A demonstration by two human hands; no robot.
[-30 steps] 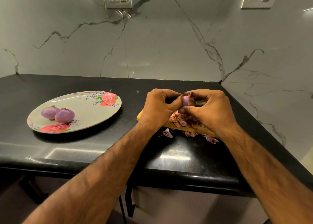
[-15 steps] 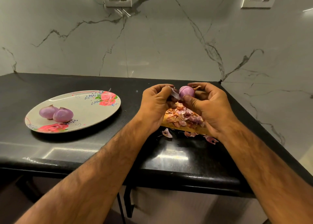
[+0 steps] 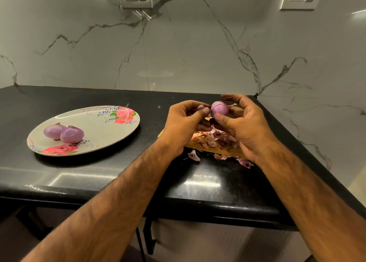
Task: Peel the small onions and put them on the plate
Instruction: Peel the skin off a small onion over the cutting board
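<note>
Head view shows the right hand [image 3: 243,127] gripping a small onion [image 3: 218,109], thumb underneath and fingers curled round its far side, with a dry brown tail sticking out to the right. The left hand [image 3: 184,123] has thumb and forefinger pressed together on what looks like a pale flake of skin [image 3: 200,107], right against the onion's left side. The onion is held in the air above the board [image 3: 223,152], which carries a heap of peelings [image 3: 213,138]. A few scraps [image 3: 194,155] lie on the counter [image 3: 99,172] just in front of the board. Well to the left of the board sits the plate [image 3: 99,123], with two peeled onions [image 3: 72,134] touching each other near its left rim.

The bared onion looks smooth and probably slick. A sharp tug from the left hand could pop it out of the right hand's hold, and it would likely land among the peelings or roll toward the counter edge in front of the board. The skin may also tear short and leave the tail attached. Set down too briskly, it could nudge the pair across the shallow plate.
</note>
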